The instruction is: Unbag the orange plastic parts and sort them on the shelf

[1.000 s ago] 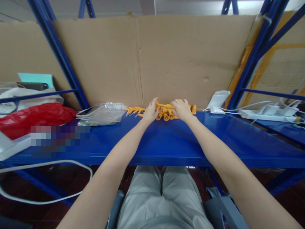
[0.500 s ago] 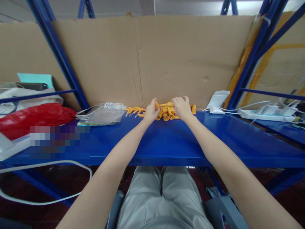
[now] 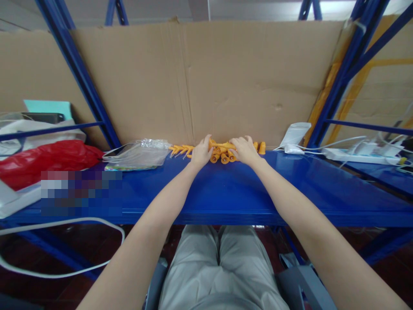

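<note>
Near the left end of the desk (image 3: 226, 193), a crumpled red bag (image 3: 51, 161). Then, by the back edge, clear plastic packets (image 3: 142, 155) and a row of orange branched pieces (image 3: 181, 150) with thin curled ends toward the front edge. Just beside these, the left hand (image 3: 200, 156), with its grip closed about the left end of an orange piece (image 3: 222, 146). Lies near the middle of the back edge, over orange cups (image 3: 224, 158). Runs lengthwise roughly parallel to that edge; points one end left, the other right, into the right hand (image 3: 244, 149). There, a grip curled over the hidden right end. Beyond, a short upright orange part (image 3: 262, 148) and a white flat item (image 3: 297, 131).
</note>
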### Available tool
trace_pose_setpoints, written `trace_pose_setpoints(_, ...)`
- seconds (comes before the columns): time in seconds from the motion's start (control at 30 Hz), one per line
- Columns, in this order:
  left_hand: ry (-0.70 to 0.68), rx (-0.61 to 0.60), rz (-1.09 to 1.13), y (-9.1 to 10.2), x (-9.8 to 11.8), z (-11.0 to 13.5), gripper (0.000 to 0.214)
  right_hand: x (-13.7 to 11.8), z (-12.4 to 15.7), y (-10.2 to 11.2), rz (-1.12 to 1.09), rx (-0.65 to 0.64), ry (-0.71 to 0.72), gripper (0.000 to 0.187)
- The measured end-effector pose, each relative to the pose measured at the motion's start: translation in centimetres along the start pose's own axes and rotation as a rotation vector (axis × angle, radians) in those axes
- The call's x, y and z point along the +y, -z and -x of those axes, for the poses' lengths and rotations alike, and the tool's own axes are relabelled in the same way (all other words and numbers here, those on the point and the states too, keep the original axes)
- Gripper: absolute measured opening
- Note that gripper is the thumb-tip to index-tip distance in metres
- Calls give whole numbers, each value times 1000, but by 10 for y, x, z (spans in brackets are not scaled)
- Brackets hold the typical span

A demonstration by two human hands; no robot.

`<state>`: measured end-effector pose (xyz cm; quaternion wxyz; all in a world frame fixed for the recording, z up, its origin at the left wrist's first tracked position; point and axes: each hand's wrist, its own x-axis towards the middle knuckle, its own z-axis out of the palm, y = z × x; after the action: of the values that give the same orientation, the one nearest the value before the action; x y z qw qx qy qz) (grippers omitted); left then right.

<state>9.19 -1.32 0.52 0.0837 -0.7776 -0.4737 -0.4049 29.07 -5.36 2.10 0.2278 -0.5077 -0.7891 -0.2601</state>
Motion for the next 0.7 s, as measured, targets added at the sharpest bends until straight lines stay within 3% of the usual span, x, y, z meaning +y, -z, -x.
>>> trace_pose_setpoints(0.17, 100, -87, -160, 6, 17, 1, 50, 1, -2, 2, 46, 24, 8, 35)
trace_pose_setpoints(0.33, 262, -97, -103, 7, 19, -2, 51, 15, -1, -2, 69, 118, -10, 46)
trace_pose_setpoints(0.53, 388, -74, -57, 9, 0, -4, 50, 54, 10, -14, -35, 266, -390, 33)
trace_pose_setpoints(0.7, 388, -54, -47, 8, -5, -4, 49, 78, 25, -15, -166, 212, -800, 24)
